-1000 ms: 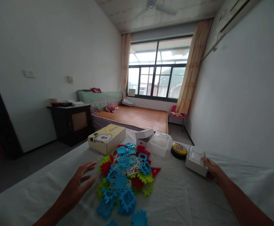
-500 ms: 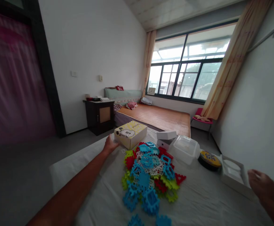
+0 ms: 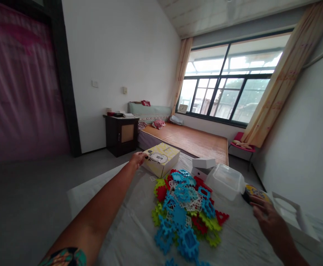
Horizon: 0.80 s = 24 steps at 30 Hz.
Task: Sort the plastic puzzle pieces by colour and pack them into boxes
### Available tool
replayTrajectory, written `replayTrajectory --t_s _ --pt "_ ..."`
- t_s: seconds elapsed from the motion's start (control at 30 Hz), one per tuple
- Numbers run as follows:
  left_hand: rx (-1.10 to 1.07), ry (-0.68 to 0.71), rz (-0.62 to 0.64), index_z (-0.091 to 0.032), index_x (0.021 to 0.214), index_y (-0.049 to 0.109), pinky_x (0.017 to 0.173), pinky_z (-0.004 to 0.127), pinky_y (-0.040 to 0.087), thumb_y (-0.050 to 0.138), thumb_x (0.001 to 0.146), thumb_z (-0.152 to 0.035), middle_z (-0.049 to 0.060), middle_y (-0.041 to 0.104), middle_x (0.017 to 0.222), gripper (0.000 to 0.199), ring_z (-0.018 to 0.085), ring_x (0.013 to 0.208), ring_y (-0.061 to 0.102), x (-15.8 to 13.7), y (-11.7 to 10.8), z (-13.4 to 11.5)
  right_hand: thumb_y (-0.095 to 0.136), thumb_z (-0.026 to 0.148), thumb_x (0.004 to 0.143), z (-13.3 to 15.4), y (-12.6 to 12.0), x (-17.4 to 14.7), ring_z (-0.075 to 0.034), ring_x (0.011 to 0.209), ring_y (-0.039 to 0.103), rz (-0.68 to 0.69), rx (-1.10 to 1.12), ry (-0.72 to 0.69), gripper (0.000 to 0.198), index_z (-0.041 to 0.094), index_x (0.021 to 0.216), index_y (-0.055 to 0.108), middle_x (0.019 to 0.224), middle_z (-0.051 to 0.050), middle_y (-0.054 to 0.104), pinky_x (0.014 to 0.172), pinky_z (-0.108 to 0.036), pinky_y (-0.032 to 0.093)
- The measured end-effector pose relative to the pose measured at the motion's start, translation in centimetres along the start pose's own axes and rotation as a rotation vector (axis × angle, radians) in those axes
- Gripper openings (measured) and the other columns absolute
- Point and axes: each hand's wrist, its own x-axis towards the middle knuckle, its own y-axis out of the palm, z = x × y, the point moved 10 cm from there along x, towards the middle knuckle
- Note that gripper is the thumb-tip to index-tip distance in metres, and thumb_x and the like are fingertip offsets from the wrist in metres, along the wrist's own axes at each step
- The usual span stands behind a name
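Observation:
My left hand (image 3: 138,159) reaches to the far left of the table, its fingers closed on the left corner of a yellow and white cardboard box (image 3: 161,158) with a cartoon face on its lid. The box looks closed and lies flat. My right hand (image 3: 268,214) has its fingers stretched out at the near side of a round black and yellow tin (image 3: 257,192), partly covering it. Whether the fingertips touch the tin, I cannot tell. Between my arms lies a heap of blue, red, green and white plastic building pieces (image 3: 180,207).
Right of the heap stand a clear plastic container (image 3: 226,181), a small white box with its lid askew (image 3: 203,163) and an open white box (image 3: 296,216). A pale cloth (image 3: 117,199) covers the table. Beyond are a bed (image 3: 189,138) and a dark cabinet (image 3: 122,135).
My right hand has moved left from beside the open white box to the round tin. My left fingers have shifted onto the box's corner. The view has turned slightly left.

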Motion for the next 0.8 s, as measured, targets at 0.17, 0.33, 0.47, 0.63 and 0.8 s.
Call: replayTrajectory --t_s 0.17,0.33,0.47,0.63,0.8 --pt "-0.041 0.154 -0.07 -0.01 0.119 0.056 0.077 0.032 0.051 0.076 0.067 -0.036 0.013 0.064 0.109 0.061 0.024 0.095 0.063 -1.5 -1.9 -3.1 0.048 0.038 0.077 8.1 5.6 -3.1 -0.023 0.096 0.065 0.223 0.27 -0.16 0.036 0.022 0.109 0.058 0.132 -0.012 0.051 0.067 -0.032 0.058" --pt "-0.051 0.358 0.145 -0.012 0.11 0.064 0.077 0.031 0.051 0.08 0.057 -0.037 0.01 0.069 0.102 0.061 0.023 0.093 0.064 -5.9 0.5 -7.7 0.043 0.031 0.086 18.5 8.4 -6.1 -0.023 0.109 0.057 0.248 0.22 -0.467 0.031 0.024 0.114 0.055 0.129 -0.009 0.053 0.084 -0.04 0.054" --pt "0.05 0.514 0.391 -0.014 0.092 0.073 0.068 0.029 0.052 0.08 0.057 -0.035 0.004 0.072 0.078 0.042 0.02 0.073 0.065 -11.2 3.7 -9.9 0.047 0.023 0.083 26.5 10.4 -7.5 -0.027 0.129 0.039 0.203 0.025 -0.714 0.054 0.024 0.137 0.037 0.141 -0.009 0.043 0.102 -0.048 0.039" --pt "0.179 0.71 0.588 -0.016 0.096 0.073 0.066 0.026 0.05 0.072 0.07 -0.037 0.005 0.073 0.087 0.034 0.019 0.075 0.065 -16.2 5.2 -11.1 0.047 0.003 0.075 32.6 13.2 -5.2 -0.029 0.135 0.025 0.276 -0.216 -0.837 0.076 0.026 0.144 0.026 0.152 -0.005 0.029 0.1 -0.049 0.033" --pt "0.288 0.772 0.603 -0.017 0.103 0.072 0.076 0.029 0.05 0.059 0.08 -0.044 0.006 0.073 0.097 0.038 0.022 0.088 0.065 -15.0 3.5 -11.4 0.06 0.015 0.079 35.4 15.1 -3.6 -0.026 0.117 0.049 0.56 -0.335 -1.032 0.028 0.027 0.104 0.063 0.116 -0.005 0.064 0.097 -0.045 0.029"
